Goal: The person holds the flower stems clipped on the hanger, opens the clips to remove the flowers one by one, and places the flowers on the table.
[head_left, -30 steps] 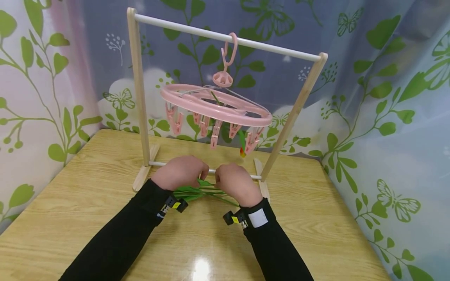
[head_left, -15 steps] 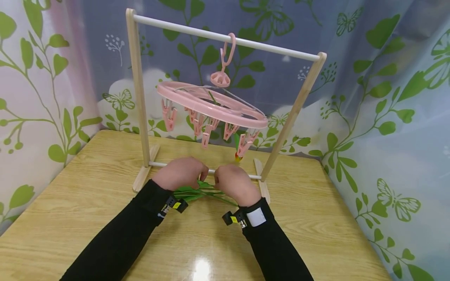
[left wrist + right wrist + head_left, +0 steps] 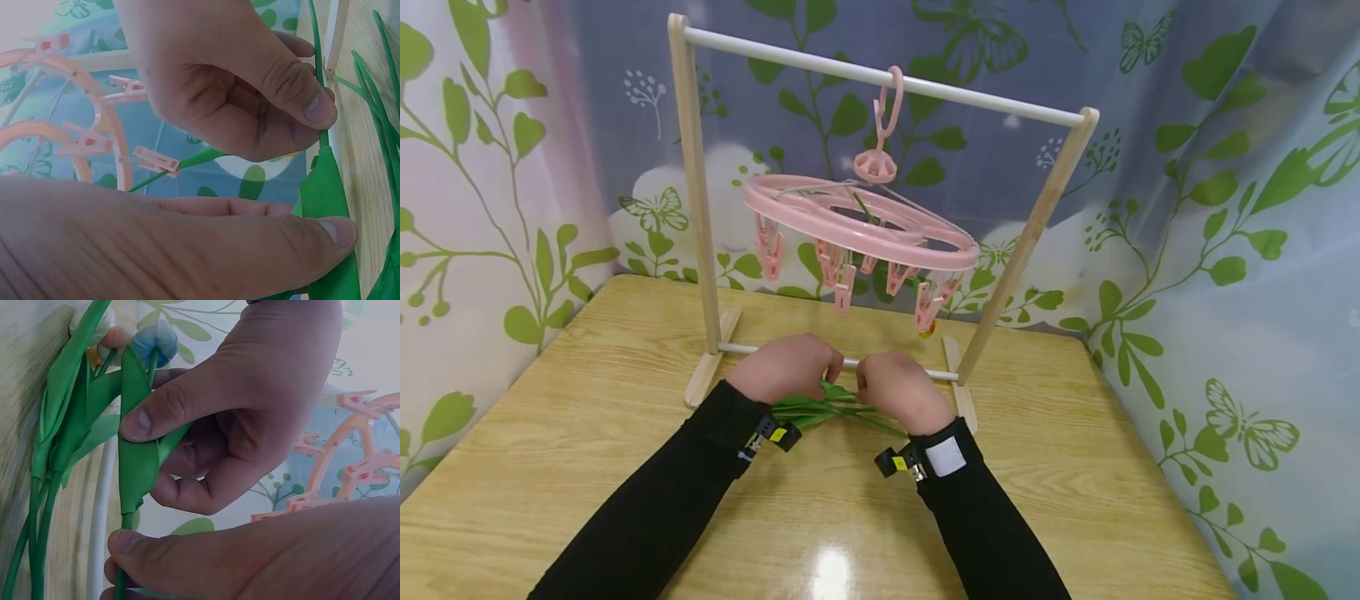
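Both hands hold one artificial tulip low over the table, just in front of the stand's bottom bar. My left hand [image 3: 786, 367] pinches its green leaf [image 3: 139, 472] between thumb and fingers. Below the leaf, my right hand [image 3: 904, 387] pinches the thin stem [image 3: 317, 37]. A blue and white tulip head [image 3: 155, 344] shows past the left fingers in the right wrist view. More artificial tulips [image 3: 56, 425] lie beside the hands on the table, with white and peach heads partly hidden.
A pink round clip hanger [image 3: 850, 233] hangs tilted from the top bar [image 3: 797, 60] of a wooden stand. Several pink clips dangle from it above the hands. A red and yellow tulip [image 3: 927, 330] hangs among them. A leaf-patterned curtain [image 3: 1240, 250] borders the table [image 3: 1060, 483].
The pink clip hanger has swung left and back right, its clips and hanging tulip turning with it. Both hands stay nearly where they were, holding the tulip.
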Demonstrator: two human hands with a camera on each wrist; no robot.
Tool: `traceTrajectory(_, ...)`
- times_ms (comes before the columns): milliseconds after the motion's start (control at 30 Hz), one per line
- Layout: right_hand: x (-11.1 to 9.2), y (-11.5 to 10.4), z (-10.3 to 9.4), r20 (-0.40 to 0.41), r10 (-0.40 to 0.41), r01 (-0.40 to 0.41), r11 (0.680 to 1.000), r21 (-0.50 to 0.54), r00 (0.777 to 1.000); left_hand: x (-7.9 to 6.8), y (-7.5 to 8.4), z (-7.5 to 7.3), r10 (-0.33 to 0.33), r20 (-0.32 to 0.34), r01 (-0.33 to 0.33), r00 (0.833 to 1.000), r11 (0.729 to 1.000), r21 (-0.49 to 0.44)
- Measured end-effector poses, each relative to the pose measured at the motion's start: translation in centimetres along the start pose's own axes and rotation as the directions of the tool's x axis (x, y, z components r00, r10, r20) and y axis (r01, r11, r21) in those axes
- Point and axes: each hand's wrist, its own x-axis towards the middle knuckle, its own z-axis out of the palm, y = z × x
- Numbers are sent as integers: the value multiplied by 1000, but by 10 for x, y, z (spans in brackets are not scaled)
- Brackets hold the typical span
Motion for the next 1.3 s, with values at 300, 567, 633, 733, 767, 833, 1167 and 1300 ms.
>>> traceTrajectory(300, 9, 3, 13, 15, -32, 32, 999, 41, 999, 1, -7, 10, -20, -1, 20, 1000, 1000, -4)
traceTrajectory(567, 11, 3, 19, 9, -32, 32, 999, -14, 999, 4, -11, 16, -54, 26, 54, 998, 999, -5)
traceTrajectory(633, 12, 3, 19, 7, -35, 35, 999, -39, 999, 5, -11, 17, -61, 33, 61, 998, 998, -11)
traceTrajectory(733, 12, 3, 21, 2, -35, 35, 997, -62, 999, 5, -11, 18, -59, 37, 60, 998, 998, -15)
traceTrajectory(767, 13, 3, 22, 2, -34, 34, 997, -64, 999, 6, -11, 18, -57, 38, 58, 998, 998, -15)
traceTrajectory(833, 13, 4, 23, 0, -30, 30, 998, -59, 1000, 6, -11, 19, -52, 40, 53, 998, 998, -16)
traceTrajectory(1167, 17, 8, 30, 33, 1, 0, 1000, -7, 999, 11, -11, 21, -54, 91, 55, 994, 998, -17)
traceTrajectory(1300, 20, 8, 32, 43, 14, -14, 1000, 1, 999, 13, -12, 22, -40, 90, 41, 995, 999, -6)
